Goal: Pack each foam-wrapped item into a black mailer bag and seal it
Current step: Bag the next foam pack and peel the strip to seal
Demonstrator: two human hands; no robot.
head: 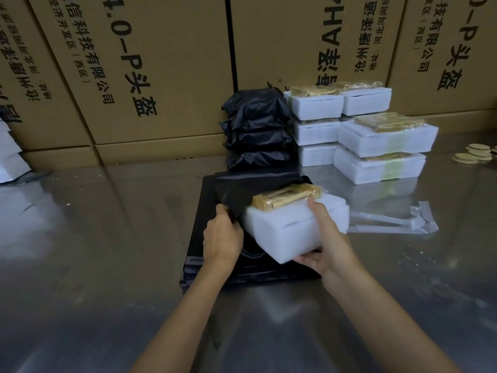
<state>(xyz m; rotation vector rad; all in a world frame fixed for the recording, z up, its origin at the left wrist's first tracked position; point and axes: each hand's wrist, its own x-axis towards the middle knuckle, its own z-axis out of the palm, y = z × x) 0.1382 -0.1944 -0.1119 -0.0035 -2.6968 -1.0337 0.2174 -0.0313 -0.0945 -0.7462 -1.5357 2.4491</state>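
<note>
Partly inside the mailer bag [236, 195], the foam-wrapped item [290, 227] protrudes.

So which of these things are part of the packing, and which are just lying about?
Job:
white foam-wrapped block in right hand
black mailer bag held by left hand
waiting foam blocks
sealed black parcels

Idle:
clear plastic strip
round tan discs

packed bags [256, 130] left of foam stack [360, 135]
</note>
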